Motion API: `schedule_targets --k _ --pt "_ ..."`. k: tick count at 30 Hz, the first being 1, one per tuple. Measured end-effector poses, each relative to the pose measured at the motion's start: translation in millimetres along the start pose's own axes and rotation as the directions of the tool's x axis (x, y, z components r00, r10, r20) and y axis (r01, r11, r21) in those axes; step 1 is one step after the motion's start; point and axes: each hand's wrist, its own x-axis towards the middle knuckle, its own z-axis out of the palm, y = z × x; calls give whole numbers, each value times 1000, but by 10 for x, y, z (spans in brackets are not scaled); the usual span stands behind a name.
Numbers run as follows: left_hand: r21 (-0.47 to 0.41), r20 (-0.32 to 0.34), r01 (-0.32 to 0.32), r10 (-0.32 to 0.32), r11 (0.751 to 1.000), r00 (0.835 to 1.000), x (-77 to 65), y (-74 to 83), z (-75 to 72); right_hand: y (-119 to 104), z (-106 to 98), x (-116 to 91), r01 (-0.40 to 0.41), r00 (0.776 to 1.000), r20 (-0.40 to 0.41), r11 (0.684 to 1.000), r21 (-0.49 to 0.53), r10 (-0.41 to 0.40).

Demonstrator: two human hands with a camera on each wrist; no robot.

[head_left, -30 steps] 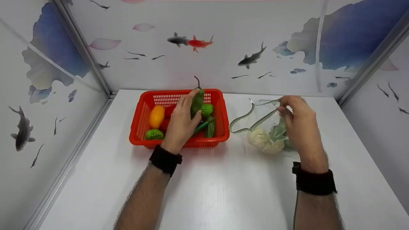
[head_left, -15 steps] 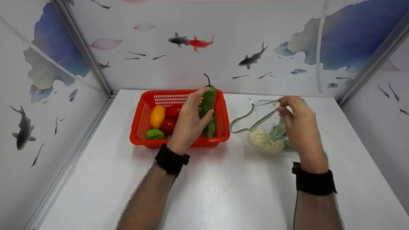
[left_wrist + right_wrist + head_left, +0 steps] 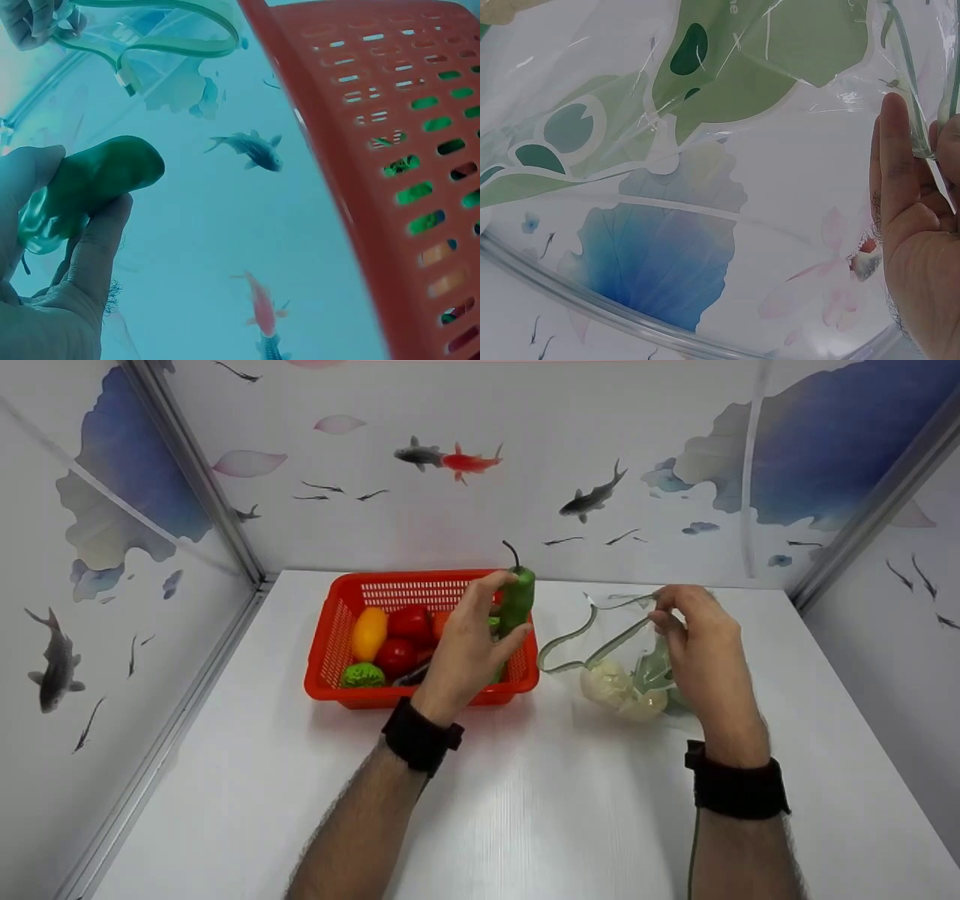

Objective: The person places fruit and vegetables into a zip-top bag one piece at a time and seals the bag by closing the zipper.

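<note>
My left hand (image 3: 469,641) pinches a long green pepper (image 3: 517,600) between thumb and fingers, its dark stem pointing up, over the right side of the red basket (image 3: 322,660). In the left wrist view the pepper (image 3: 105,176) lies across the fingers (image 3: 97,240), apart from the basket's wall. On the right, my right hand (image 3: 705,652) pinches the rim of a clear plastic bag (image 3: 619,641) whose green-edged mouth gapes towards the basket. Pale, rounded vegetables (image 3: 607,682) sit in the bag. The right wrist view shows the bag's green print (image 3: 780,60) beside the hand (image 3: 930,255).
Inside the basket are a yellow vegetable (image 3: 370,634), red ones (image 3: 396,657), a bumpy green one (image 3: 363,675) and a dark one (image 3: 412,673). A white table (image 3: 487,810) lies beneath, with a fish-painted wall (image 3: 510,525) behind and side panels left and right.
My left hand has carried the green pepper rightwards across the basket towards the bag, uncovering more red vegetables. The right hand and the bag have stayed in place.
</note>
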Motion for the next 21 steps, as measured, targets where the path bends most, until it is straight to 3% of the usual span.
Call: schedule_targets --k 6,15,21 --pt "-37 23 -17 17 999 1000 14 46 111 -5 -4 1 7 1000 -7 1000 2 -7" --pt "-148 59 -34 43 988 997 24 109 278 -24 -42 11 8 996 -89 1000 7 -8" --pt "-280 65 -26 46 960 997 32 181 364 -52 -60 8 -5 994 -106 1000 31 9"
